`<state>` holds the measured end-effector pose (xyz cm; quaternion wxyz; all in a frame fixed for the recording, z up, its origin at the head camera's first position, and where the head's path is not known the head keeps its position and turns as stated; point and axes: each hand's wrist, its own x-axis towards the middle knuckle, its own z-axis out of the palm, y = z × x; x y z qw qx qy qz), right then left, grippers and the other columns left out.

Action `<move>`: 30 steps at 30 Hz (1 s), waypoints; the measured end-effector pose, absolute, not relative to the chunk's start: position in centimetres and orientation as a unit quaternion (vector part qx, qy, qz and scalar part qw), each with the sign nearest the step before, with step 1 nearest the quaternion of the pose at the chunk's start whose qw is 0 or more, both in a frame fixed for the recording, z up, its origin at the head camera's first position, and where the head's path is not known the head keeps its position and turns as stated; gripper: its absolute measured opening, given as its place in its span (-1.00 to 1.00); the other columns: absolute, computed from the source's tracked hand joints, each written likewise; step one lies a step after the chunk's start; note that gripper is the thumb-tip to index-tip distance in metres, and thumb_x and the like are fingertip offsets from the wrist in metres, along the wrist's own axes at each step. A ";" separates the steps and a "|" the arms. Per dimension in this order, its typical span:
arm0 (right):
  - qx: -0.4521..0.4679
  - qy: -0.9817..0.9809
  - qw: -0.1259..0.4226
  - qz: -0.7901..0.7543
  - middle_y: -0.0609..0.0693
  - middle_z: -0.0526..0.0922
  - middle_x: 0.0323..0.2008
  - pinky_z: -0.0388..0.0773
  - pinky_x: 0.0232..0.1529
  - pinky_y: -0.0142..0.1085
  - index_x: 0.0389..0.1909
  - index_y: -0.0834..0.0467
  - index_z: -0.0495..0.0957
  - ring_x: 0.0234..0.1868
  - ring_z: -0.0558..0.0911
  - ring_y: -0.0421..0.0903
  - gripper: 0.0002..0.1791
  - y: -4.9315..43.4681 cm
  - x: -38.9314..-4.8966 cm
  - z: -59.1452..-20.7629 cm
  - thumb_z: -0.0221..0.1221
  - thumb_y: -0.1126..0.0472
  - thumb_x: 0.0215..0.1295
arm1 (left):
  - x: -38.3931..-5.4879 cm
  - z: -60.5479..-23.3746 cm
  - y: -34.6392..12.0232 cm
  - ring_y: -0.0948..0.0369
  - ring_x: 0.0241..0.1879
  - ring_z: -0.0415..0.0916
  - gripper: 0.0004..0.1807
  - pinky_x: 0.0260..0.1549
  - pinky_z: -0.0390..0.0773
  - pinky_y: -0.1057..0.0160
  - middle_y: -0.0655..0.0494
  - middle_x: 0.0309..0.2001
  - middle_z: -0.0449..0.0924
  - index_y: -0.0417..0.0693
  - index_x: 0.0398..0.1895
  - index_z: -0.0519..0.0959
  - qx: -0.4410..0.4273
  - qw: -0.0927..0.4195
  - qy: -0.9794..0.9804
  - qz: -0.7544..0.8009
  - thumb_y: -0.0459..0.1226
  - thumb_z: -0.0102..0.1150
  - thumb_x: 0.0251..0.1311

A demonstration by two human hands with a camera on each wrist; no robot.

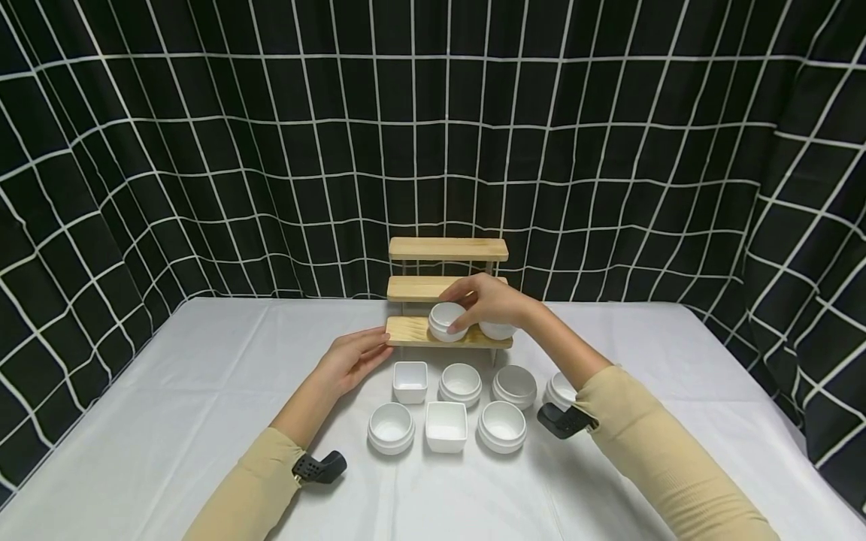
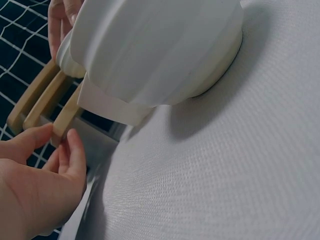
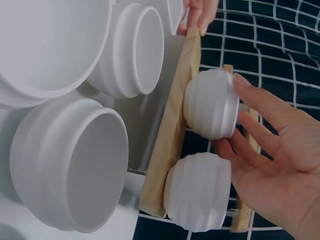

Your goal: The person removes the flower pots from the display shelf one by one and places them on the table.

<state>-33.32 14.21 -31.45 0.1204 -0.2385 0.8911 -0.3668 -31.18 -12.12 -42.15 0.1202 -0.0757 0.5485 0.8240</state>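
Observation:
A three-tier wooden display stand (image 1: 406, 332) rises at the back of the table. My left hand (image 1: 346, 363) pinches the left end of its lowest board, thumb above and fingers below, as the left wrist view shows. On that same board, near its middle, sits a small white round bowl (image 1: 443, 330), which my right hand (image 1: 492, 302) holds at its rim between thumb and fingers. To the right of it, partly hidden by the right hand, a second white round bowl (image 3: 199, 192) stands on the board.
In front of the stand, two rows of white bowls stand on the white tablecloth (image 1: 169, 421). Square ones (image 1: 446, 432) mix with round ones (image 1: 391, 432). The right forearm partly covers the rightmost bowl (image 1: 561, 389). Behind hangs a black curtain (image 1: 419, 150) with white grid lines.

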 end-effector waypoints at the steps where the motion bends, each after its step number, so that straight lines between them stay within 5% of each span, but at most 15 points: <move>1: -0.241 0.892 0.120 -0.362 0.27 0.66 0.23 0.73 0.28 -0.05 0.28 0.35 0.59 0.24 0.66 0.22 -0.39 14.1 -33.3 -31.4 0.50 0.36 0.20 | -31.2 -42.2 -12.1 0.31 -0.19 0.70 -0.48 0.14 0.75 0.36 -0.33 0.28 0.52 -0.50 0.47 0.33 -0.076 0.121 0.548 0.824 -0.53 0.08 0.50; 12: -0.265 0.897 0.126 -0.331 0.28 0.65 0.23 0.71 0.31 0.00 0.28 0.36 0.58 0.28 0.63 0.29 -0.40 13.7 -33.8 -31.3 0.48 0.40 0.19 | -31.1 -42.1 -12.1 0.31 -0.19 0.69 -0.48 0.16 0.75 0.36 -0.24 0.16 0.60 -0.49 0.47 0.33 -0.076 0.123 0.548 0.824 -0.52 0.09 0.50; 22: -0.282 0.891 0.143 -0.326 0.24 0.62 0.30 0.44 0.57 0.06 0.31 0.38 0.55 0.43 0.50 0.21 -0.35 13.2 -33.9 -30.9 0.47 0.42 0.16 | -31.2 -42.1 -12.1 0.31 -0.21 0.70 -0.48 0.12 0.76 0.37 -0.18 0.09 0.63 -0.49 0.47 0.34 -0.080 0.121 0.547 0.825 -0.53 0.09 0.50; 30: -0.279 0.892 0.162 -0.316 0.19 0.64 0.29 0.47 0.54 0.10 0.28 0.30 0.60 0.42 0.50 0.22 -0.40 13.1 -34.2 -30.8 0.44 0.42 0.16 | -31.2 -42.2 -12.2 0.30 -0.21 0.70 -0.47 0.13 0.76 0.36 -0.17 0.05 0.65 -0.50 0.47 0.33 -0.076 0.121 0.546 0.826 -0.53 0.10 0.49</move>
